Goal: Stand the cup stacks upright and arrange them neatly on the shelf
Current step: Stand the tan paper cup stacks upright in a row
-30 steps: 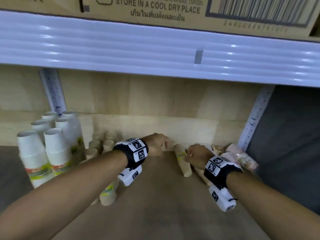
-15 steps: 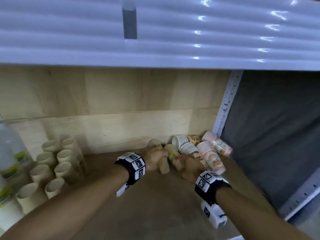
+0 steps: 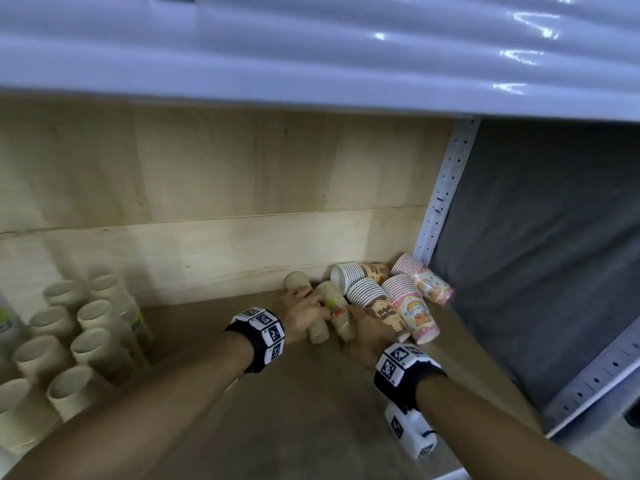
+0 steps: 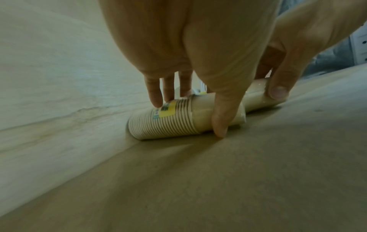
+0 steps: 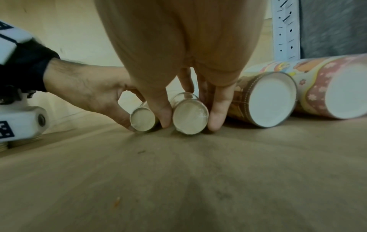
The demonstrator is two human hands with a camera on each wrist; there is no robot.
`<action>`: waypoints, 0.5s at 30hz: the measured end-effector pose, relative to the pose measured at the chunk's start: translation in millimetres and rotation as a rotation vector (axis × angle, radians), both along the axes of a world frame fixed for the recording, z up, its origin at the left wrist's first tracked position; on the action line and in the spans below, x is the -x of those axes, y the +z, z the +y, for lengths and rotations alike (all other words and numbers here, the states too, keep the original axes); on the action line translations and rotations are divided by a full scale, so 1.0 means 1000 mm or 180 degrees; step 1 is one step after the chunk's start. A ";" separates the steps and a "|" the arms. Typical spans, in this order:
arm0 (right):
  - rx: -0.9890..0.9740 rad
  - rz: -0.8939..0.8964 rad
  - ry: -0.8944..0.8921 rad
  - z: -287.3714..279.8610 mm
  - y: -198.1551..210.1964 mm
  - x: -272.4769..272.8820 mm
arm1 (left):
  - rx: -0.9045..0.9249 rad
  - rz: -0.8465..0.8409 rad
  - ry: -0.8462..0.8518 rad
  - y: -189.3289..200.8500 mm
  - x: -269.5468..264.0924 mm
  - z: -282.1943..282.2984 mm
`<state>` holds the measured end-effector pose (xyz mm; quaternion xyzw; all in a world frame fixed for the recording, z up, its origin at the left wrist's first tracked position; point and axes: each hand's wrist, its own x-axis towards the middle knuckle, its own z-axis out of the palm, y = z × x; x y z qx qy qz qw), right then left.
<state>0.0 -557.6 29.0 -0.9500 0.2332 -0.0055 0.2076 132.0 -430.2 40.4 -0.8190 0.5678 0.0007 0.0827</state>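
Note:
Two slim beige cup stacks lie side by side on the wooden shelf (image 3: 284, 410) near the back wall. My left hand (image 3: 308, 317) grips the left stack (image 3: 317, 332), thumb on one side and fingers on the other, as the left wrist view shows (image 4: 178, 119). My right hand (image 3: 356, 327) grips the right stack (image 3: 341, 315); in the right wrist view its thumb and a finger flank the stack's base (image 5: 190, 120). The left stack's base (image 5: 143, 120) sits beside it.
Bigger printed stacks lie in the right corner: brown ones (image 3: 381, 306) (image 5: 268, 100) and pink ones (image 3: 412, 310) (image 5: 345, 94). Several beige stacks (image 3: 86, 334) stand upright at the left. A perforated metal post (image 3: 440, 202) bounds the right side, and a white shelf (image 3: 311, 46) hangs overhead.
My head view has swung right and come closer. Both hands have settled round the two lying beige stacks, the right hand sliding toward its stack's base. The stacks lie flat as before.

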 end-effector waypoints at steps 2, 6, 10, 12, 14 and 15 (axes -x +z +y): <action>-0.0042 -0.0017 0.0043 0.003 0.004 0.002 | 0.0009 0.0020 -0.0023 0.001 -0.001 0.001; 0.0027 -0.0032 0.0130 0.001 0.011 -0.003 | 0.0118 0.0105 -0.0042 0.009 -0.001 0.007; 0.0171 0.0188 0.0227 0.006 0.023 -0.010 | 0.0220 0.0162 -0.0014 0.027 0.000 0.017; 0.0211 0.0124 0.0083 0.009 0.031 -0.014 | 0.0365 0.0215 0.0061 0.037 0.001 0.024; 0.0248 0.0142 0.0124 0.014 0.042 -0.017 | 0.0567 0.0286 0.0189 0.046 0.001 0.031; 0.0306 0.0175 0.0197 0.015 0.047 -0.018 | 0.0667 0.0299 0.0272 0.050 0.001 0.035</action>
